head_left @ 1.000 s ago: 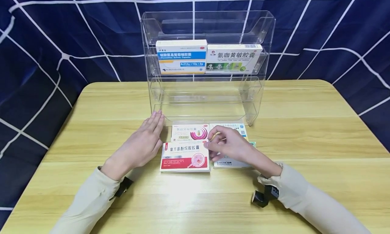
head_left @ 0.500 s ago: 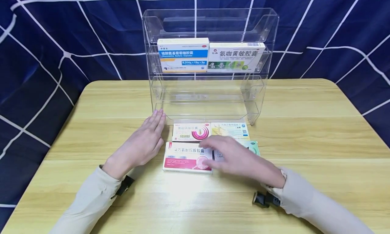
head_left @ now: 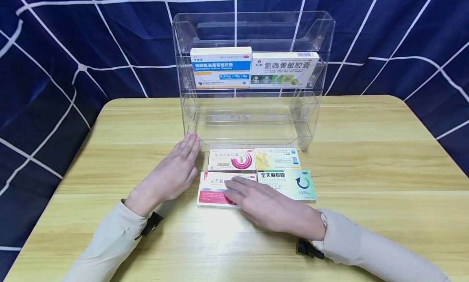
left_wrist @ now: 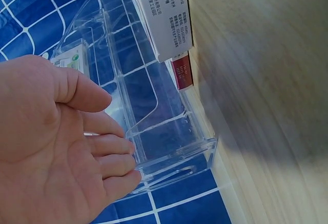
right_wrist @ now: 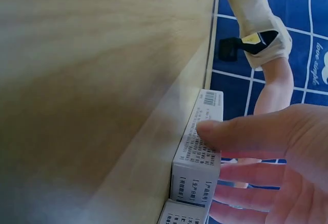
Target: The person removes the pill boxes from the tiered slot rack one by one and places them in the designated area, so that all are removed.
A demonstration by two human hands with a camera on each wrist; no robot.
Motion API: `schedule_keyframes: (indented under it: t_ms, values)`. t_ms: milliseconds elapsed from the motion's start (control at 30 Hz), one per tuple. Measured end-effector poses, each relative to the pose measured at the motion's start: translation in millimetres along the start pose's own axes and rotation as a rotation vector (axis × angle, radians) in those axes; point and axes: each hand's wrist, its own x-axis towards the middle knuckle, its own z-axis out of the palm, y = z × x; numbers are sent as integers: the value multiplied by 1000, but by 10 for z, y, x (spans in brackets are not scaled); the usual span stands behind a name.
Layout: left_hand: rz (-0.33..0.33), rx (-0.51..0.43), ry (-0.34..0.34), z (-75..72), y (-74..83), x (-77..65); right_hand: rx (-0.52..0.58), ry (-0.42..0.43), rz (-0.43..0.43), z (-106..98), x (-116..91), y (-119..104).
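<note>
My right hand (head_left: pixel 271 208) lies over the near right part of a red-and-white medicine box (head_left: pixel 212 194), which is flat on the table. In the right wrist view its thumb touches the long white side of this box (right_wrist: pixel 197 137), while the fingers reach straight over the top face. With fingers straight and together, my left hand (head_left: pixel 168 172) rests at the lower left corner of a clear acrylic rack (head_left: pixel 249 132). It holds nothing. A white medicine box with pink rings (head_left: pixel 223 159), a yellow-and-white one (head_left: pixel 277 158) and a green-and-white one (head_left: pixel 293 184) lie around the red-and-white box.
On an upper tier of the rack stand a blue-and-white medicine box (head_left: pixel 221 68) and a white-and-green one (head_left: pixel 283 70). The wooden table (head_left: pixel 366 151) extends to both sides. A dark blue checked cloth (head_left: pixel 121 41) hangs behind it.
My right hand has moved left and toward me from the gap between the front boxes onto the red-and-white medicine box, uncovering the green-and-white one. My left hand stays in place.
</note>
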Motion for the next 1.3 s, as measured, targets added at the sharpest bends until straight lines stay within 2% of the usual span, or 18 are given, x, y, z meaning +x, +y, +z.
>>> schedule_keyframes:
  t_ms: [433, 1033, 1167, 1300]
  values:
    - [8, 24, 3, 10, 8, -7, -32, -20, 18, 7, -12, 21]
    - [5, 15, 7, -1, 5, 10, 16, -1, 26, -25, -29, 89]
    - [4, 17, 7, 2, 4, 3, 91, 27, 31, -41, -21, 119]
    - [0, 15, 3, 1, 8, 4, 123, 101, 5, -84, -18, 189]
